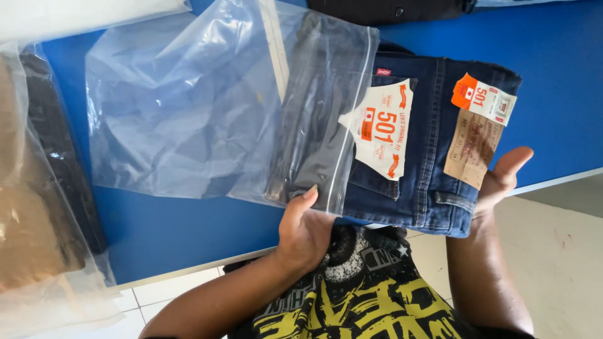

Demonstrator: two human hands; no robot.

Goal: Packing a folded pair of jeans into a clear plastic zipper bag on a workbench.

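Jeans: a folded pair of dark blue denim jeans (433, 157) lies on the blue table top (553, 69) near its front edge, long axis left to right, the waistband end pointing right and the other end inside the bag.
Bag: a clear, crinkled plastic zip bag (188, 107) lies flat to the left, its open mouth with a white zip strip facing right and drawn over about half of the jeans.
Labels: a white card tag with orange-red marks (380, 129) sits on the back pocket just outside the bag mouth; an orange and white paper tag (483, 99) sits at the waistband's far corner; a tan rectangular patch (472, 147) lies just below it; a small red tab (383, 71) shows at the pocket's top edge.
Left hand: the left hand (306, 226) grips the near edge of the bag mouth, thumb on top of the plastic, fingers curled under.
Right hand: the right hand (502, 179) is open, palm pressed to the waistband end of the jeans, thumb raised, grasping nothing.
Surroundings: a second clear bag holding tan and black cloth (38, 207) lies at the far left; a dark garment with a button (389, 9) lies at the table's far edge.
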